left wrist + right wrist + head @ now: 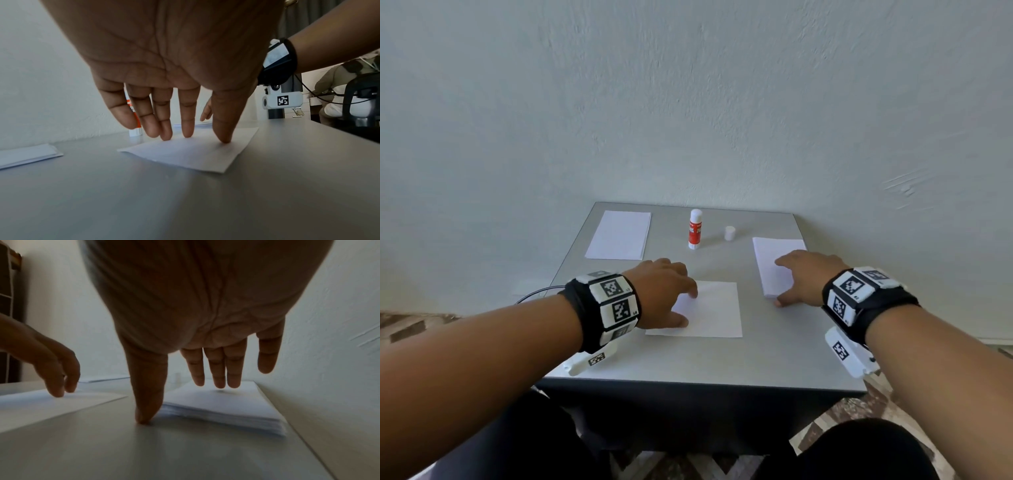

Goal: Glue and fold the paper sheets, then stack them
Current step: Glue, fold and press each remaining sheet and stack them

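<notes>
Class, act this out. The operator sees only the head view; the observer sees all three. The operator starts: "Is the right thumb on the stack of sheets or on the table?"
Observer: On the table. In the right wrist view, the right hand plants its thumb tip beside the near edge of the stack of sheets, off the paper.
Operator: And its fingers?
Observer: The fingers are straight and seem to hover just over the stack's top, with a small shadow beneath them.
Operator: Is the left hand flat on the single sheet?
Observer: No. In the left wrist view, the left hand has its palm raised; only fingertips and thumb touch the single sheet.
</notes>
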